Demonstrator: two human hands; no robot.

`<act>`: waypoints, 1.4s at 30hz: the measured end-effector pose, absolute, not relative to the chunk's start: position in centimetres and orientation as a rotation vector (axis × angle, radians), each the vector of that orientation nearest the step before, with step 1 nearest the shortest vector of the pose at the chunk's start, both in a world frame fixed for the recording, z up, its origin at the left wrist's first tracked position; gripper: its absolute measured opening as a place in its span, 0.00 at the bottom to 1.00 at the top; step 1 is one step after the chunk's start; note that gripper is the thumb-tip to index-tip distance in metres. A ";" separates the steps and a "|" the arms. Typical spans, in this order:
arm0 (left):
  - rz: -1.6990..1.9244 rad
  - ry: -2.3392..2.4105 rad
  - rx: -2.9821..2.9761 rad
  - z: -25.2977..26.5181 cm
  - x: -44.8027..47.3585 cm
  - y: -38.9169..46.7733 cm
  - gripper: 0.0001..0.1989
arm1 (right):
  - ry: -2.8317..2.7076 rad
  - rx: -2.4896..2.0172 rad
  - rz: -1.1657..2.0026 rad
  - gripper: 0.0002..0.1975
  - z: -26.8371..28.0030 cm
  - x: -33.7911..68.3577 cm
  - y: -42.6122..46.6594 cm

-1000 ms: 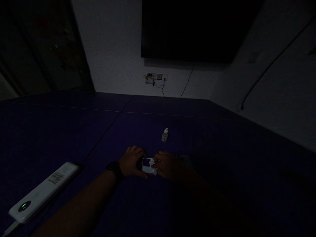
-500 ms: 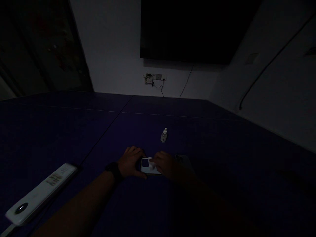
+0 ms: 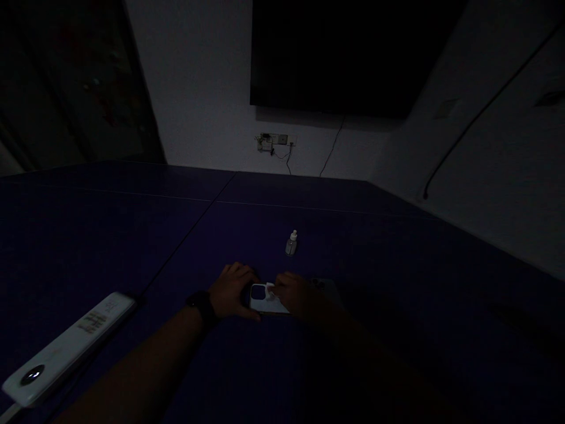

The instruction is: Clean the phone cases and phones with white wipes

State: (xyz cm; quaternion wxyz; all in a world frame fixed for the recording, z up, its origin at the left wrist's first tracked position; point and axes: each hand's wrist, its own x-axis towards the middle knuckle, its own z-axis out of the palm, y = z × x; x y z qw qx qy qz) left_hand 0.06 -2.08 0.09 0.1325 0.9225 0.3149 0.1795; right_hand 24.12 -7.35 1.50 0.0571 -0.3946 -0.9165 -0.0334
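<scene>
A pale phone case (image 3: 261,305) with a large camera cutout lies flat on the dark blue surface. My left hand (image 3: 232,291), a dark watch on its wrist, grips the case's left end between thumb and fingers. A small white tissue (image 3: 269,291) is pinched in my right hand (image 3: 296,294) and rests against the case beside the cutout. My right hand hides the case's right end. Just beyond my hands a small clear bottle (image 3: 291,245) with a white cap stands upright. Partly behind my right hand lies a phone (image 3: 327,287) with its camera lenses up.
A long white power strip (image 3: 70,347) lies at the lower left on the blue floor (image 3: 247,218). Against the far wall are sockets with cables (image 3: 276,141), below a large black screen (image 3: 344,53). The room is very dim.
The tissue in my right hand has shifted slightly on the case. My left hand keeps its grip. The whole view has moved a little, and the bottle stands where it was.
</scene>
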 end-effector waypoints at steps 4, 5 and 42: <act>0.502 0.902 2.668 0.3 0.1 -2.2 0.37 | -2.831 -1.059 -0.049 0.12 0.8 24.8 -7.0; 0.498 0.905 2.665 0.4 0.1 -2.3 0.37 | -2.815 -1.082 -0.062 0.12 0.6 25.0 -6.9; 0.490 0.923 2.684 0.4 0.1 -2.3 0.37 | -2.814 -1.100 0.002 0.13 1.1 25.6 -6.8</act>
